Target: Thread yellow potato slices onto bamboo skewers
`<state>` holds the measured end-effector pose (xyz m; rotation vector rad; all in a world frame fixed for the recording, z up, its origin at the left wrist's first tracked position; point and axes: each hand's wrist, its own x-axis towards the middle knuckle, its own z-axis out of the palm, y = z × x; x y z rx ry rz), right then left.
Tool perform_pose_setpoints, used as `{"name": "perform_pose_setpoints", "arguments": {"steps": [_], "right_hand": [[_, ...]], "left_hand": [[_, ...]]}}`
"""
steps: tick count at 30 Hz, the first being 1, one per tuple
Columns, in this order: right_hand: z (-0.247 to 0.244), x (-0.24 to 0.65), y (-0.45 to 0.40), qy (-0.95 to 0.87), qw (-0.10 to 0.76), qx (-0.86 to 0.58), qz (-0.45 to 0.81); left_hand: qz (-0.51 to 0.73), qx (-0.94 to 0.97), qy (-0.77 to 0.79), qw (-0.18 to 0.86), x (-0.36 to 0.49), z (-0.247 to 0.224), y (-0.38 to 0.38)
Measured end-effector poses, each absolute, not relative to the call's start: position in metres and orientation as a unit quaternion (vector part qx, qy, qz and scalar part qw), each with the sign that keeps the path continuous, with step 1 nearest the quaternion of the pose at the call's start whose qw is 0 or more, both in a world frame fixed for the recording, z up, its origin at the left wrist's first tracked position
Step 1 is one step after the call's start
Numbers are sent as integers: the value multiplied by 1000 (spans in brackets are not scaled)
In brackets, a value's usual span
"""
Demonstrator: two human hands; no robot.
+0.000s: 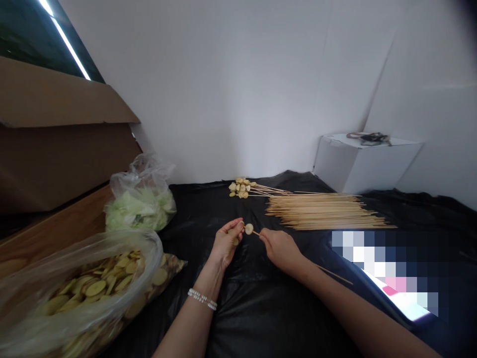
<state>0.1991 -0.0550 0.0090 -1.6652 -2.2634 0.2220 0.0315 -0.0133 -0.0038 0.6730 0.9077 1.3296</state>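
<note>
In the middle, my left hand (pixel 225 243) pinches a pale round slice, which looks like potato, at the tip of a bamboo skewer (pixel 256 233). Another potato slice (pixel 249 229) is threaded on the skewer just right of my fingertips. Part of a further slice shows under the left palm. My right hand (pixel 281 247) is closed around the skewer, whose far end sticks out behind the wrist. To the left, an open clear plastic bag (pixel 158 243) holds many potato slices (pixel 96 288).
Beyond my hands lie skewers with threaded slices (pixel 240 188) and a row of bare skewers (pixel 324 211). A bag of cut greens (pixel 139 209) stands at left by a cardboard box (pixel 67 159). A lit phone (pixel 413 311) and a white box (pixel 368 164) are at right.
</note>
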Motion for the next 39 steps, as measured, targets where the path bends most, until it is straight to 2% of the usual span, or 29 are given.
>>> {"name": "perform_pose_setpoints", "arguments": {"steps": [15,28,39], "right_hand": [[9,200,-55,-795,143,-584,77],[7,202,-53,-794,177,-575,82],[8,200,-53,-794,166,-577,90]], "left_hand": [[556,322,419,641,31,-8,-13],[554,305,411,657,26,0,-14],[524,335,409,668,31,-5,-16]]}}
